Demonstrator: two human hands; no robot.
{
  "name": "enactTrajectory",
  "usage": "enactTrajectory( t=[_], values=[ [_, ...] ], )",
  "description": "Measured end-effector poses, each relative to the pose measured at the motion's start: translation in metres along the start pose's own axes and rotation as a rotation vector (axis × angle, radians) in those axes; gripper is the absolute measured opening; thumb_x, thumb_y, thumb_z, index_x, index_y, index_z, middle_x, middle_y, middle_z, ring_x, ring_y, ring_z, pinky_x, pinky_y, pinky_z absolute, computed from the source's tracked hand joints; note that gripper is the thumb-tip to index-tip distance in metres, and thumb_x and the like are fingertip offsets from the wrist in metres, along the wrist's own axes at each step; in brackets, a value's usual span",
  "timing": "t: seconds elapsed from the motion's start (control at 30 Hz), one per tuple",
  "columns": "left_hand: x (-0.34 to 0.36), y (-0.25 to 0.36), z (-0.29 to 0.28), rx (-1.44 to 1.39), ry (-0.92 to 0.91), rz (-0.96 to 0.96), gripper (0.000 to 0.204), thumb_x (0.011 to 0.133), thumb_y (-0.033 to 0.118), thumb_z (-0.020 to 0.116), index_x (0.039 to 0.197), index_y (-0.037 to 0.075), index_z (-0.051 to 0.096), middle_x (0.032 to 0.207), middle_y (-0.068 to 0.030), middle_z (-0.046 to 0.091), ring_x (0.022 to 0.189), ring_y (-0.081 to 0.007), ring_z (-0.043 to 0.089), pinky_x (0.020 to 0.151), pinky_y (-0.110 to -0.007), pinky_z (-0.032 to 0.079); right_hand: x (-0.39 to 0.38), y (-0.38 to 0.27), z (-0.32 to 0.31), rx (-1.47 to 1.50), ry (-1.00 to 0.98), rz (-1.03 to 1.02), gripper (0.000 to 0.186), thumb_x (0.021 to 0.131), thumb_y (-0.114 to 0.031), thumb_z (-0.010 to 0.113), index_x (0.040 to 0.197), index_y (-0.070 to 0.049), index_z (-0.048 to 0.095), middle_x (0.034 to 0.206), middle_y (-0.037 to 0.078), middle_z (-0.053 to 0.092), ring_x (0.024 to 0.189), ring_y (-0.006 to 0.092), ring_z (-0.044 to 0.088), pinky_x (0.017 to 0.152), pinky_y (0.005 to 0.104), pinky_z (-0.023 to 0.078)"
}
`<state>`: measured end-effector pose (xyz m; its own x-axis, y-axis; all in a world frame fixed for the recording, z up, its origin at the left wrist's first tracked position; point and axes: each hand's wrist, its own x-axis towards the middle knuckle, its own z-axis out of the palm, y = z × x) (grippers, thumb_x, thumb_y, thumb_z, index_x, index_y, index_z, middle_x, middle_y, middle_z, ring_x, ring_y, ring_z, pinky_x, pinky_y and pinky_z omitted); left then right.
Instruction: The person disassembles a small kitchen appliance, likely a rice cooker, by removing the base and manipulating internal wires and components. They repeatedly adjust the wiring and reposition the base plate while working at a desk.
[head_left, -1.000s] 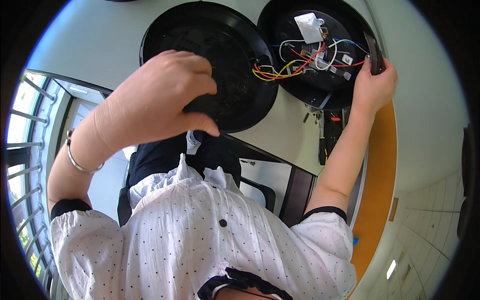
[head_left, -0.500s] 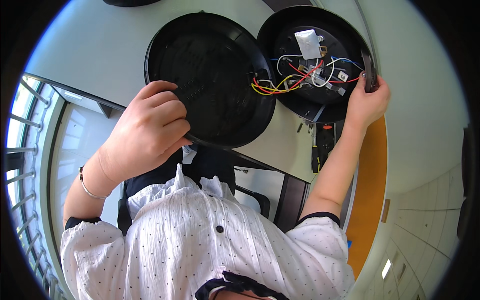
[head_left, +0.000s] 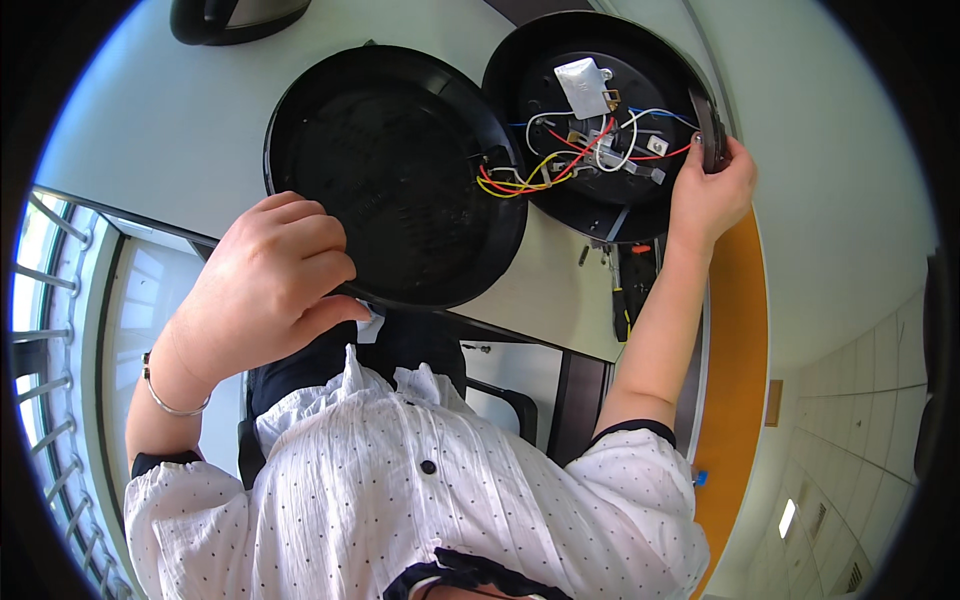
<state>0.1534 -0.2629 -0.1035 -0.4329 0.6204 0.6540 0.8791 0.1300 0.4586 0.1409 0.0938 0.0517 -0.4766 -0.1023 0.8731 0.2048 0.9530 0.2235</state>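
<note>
My left hand (head_left: 280,278) is closed on the lower left rim of a round black appliance cover (head_left: 395,180), its thumb below the edge. The cover's shallow inside faces up. To its right lies a deeper black appliance housing (head_left: 630,205), open side up. My right hand (head_left: 712,190) grips the handle-like piece (head_left: 712,130) on the housing's right rim. Inside are a silvery foil-like box (head_left: 585,88), metal brackets and several wires. Red, yellow and white wires (head_left: 525,184) run between cover and housing, so the two are still joined.
A screwdriver (head_left: 619,300) and other small tools lie on the pale table (head_left: 540,310) below the housing. A dark rounded object (head_left: 240,18) stands at the far left. The table's near edge runs under the cover, above my lap.
Cover, housing and both hands appear a little further left, and more of the dark object at the far left shows. The cover and my left hand also sit slightly lower. Both grips continue.
</note>
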Motion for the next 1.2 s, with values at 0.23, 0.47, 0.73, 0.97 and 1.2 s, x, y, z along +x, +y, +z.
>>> enactTrajectory(
  t=[0.23,0.47,0.73,0.97,1.2],
  values=[
    [0.019,0.0,-0.011,0.04,0.097,-0.07,0.031,0.057,0.019,0.079,0.076,0.001,0.063,0.083,-0.0106,0.058,0.077,-0.027,0.058,0.069,-0.036,0.048,-0.001,-0.003,-0.001,-0.009,0.003,-0.006,0.031,0.071,-0.012,0.071,0.096,-0.003,0.057,0.094,0.013,0.058,0.087,0.0331,0.057,0.073,0.0426,0.047],
    [0.026,-0.037,-0.017,0.454,0.37,-0.39,0.035,0.074,0.025,0.073,0.098,0.001,0.064,0.11,-0.0111,0.059,0.096,-0.0299,0.058,0.084,-0.037,0.047,-0.003,0.004,0.002,0.006,0.032,-0.032,0.032,0.07,-0.012,0.071,0.097,-0.003,0.056,0.094,0.013,0.058,0.088,0.0337,0.057,0.073,0.0429,0.047],
    [0.021,-0.079,-0.017,-0.093,0.099,-0.86,0.04,0.082,0.017,0.066,0.116,-0.003,0.057,0.09,-0.0125,0.065,0.075,-0.0161,0.06,0.064,-0.025,0.049,-0.003,0.008,0.003,0.0,0.068,-0.062,0.032,0.069,-0.011,0.07,0.097,-0.004,0.056,0.091,0.013,0.058,0.085,0.0339,0.057,0.072,0.0429,0.048],
    [0.032,-0.08,-0.021,-0.296,0.276,-0.885,0.036,0.081,0.008,0.058,0.114,-0.006,0.057,0.087,-0.0123,0.066,0.074,-0.0131,0.062,0.067,-0.023,0.051,-0.009,0.011,0.004,0.027,0.08,-0.051,0.032,0.068,-0.009,0.071,0.096,-0.004,0.056,0.089,0.012,0.058,0.083,0.0332,0.057,0.07,0.042,0.048],
    [0.068,-0.056,-0.039,-0.087,0.449,-0.656,0.036,0.078,0.012,0.063,0.11,-0.004,0.062,0.089,-0.0142,0.066,0.08,-0.0182,0.065,0.075,-0.025,0.052,-0.015,0.014,0.004,0.048,0.109,-0.04,0.033,0.068,-0.009,0.071,0.096,-0.003,0.056,0.091,0.012,0.057,0.083,0.0324,0.057,0.07,0.042,0.048]
  ],
)
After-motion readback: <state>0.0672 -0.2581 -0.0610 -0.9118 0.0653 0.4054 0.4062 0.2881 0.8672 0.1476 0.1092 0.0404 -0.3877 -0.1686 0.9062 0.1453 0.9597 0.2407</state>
